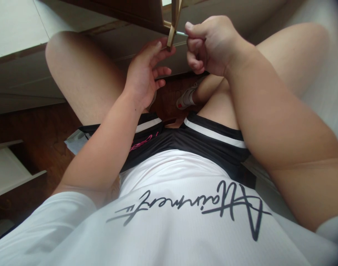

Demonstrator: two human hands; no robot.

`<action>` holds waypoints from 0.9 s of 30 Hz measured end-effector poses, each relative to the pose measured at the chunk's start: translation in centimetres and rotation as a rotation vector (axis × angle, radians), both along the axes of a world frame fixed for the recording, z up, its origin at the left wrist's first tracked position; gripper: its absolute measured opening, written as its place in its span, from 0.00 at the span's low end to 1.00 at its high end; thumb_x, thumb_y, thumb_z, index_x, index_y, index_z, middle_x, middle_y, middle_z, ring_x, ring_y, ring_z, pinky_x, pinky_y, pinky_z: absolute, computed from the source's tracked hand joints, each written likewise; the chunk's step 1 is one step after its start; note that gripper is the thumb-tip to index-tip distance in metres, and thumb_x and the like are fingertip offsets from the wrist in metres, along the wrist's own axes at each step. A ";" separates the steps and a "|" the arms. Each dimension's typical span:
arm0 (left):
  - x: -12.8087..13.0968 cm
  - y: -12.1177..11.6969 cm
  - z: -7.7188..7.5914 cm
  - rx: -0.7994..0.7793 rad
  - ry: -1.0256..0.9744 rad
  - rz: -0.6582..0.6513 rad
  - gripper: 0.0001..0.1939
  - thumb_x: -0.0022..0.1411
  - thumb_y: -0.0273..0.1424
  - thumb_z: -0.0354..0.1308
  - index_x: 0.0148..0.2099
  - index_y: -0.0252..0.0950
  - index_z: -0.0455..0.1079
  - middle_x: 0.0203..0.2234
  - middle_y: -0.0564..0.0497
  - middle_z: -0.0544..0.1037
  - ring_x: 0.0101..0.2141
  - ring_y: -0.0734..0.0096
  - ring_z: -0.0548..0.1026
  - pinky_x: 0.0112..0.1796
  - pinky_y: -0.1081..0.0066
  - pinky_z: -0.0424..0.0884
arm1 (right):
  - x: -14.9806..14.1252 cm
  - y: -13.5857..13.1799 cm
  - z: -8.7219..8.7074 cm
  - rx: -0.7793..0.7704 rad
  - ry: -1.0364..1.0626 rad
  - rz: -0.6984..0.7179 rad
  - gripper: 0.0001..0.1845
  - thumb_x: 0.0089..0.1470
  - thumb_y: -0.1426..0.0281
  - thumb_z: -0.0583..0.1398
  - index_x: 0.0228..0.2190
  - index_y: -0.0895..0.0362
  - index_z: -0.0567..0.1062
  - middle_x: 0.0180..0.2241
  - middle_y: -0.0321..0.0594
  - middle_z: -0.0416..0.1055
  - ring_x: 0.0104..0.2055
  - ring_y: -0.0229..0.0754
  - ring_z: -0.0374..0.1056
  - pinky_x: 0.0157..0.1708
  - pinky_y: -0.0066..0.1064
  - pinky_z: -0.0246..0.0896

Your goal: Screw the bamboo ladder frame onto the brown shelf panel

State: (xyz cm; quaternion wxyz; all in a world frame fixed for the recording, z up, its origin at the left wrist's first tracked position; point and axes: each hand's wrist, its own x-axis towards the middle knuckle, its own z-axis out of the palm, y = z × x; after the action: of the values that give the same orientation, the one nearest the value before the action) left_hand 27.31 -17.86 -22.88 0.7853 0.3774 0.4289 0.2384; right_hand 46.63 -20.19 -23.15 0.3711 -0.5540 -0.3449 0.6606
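My right hand (209,44) is closed around a thin silver metal rod (181,33), thumb laid along it. The rod's tip meets the right side of a narrow wooden strip (171,36); whatever part lies inside the fist is hidden. My left hand (148,68) is at the strip's lower end, palm turned toward it. Its fingers are spread and partly curled, with the upper ones passing behind the wood. The thumb stays apart from the strip, and whether those fingers touch it I cannot tell. Upward, the strip runs beside a dark brown wooden panel (135,13).
A pale tabletop (16,26) lies at the upper left, close to my bent knee. Below are a dark wooden floor (55,129) and a shoe (185,99). White boards or an open drawer (10,170) stand at the left. A pale surface (324,92) borders the right.
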 end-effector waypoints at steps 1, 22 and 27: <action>0.0 0.0 0.0 -0.001 0.001 0.001 0.10 0.67 0.35 0.52 0.42 0.46 0.75 0.45 0.58 0.80 0.33 0.70 0.74 0.23 0.72 0.63 | 0.0 0.0 -0.1 0.060 -0.064 -0.018 0.26 0.69 0.67 0.48 0.18 0.55 0.54 0.13 0.28 0.44 0.13 0.34 0.53 0.15 0.26 0.42; 0.1 -0.2 0.1 -0.034 -0.003 0.047 0.10 0.63 0.36 0.56 0.44 0.46 0.77 0.46 0.57 0.80 0.38 0.65 0.77 0.23 0.72 0.67 | 0.4 -0.2 0.3 -0.067 0.095 0.100 0.25 0.67 0.62 0.48 0.18 0.54 0.52 0.12 0.29 0.45 0.15 0.35 0.46 0.18 0.27 0.47; 0.0 -0.3 0.0 -0.126 -0.033 0.077 0.22 0.58 0.37 0.61 0.55 0.60 0.73 0.44 0.61 0.82 0.46 0.60 0.78 0.24 0.70 0.71 | -0.2 0.2 -0.9 0.283 -0.271 -0.079 0.27 0.66 0.68 0.52 0.15 0.56 0.56 0.13 0.29 0.46 0.13 0.33 0.49 0.18 0.28 0.41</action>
State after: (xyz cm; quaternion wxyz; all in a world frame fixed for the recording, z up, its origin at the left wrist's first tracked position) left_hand 27.30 -18.13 -22.92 0.8047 0.3066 0.4443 0.2473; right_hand 46.48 -20.01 -24.06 0.4213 -0.5932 -0.4591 0.5098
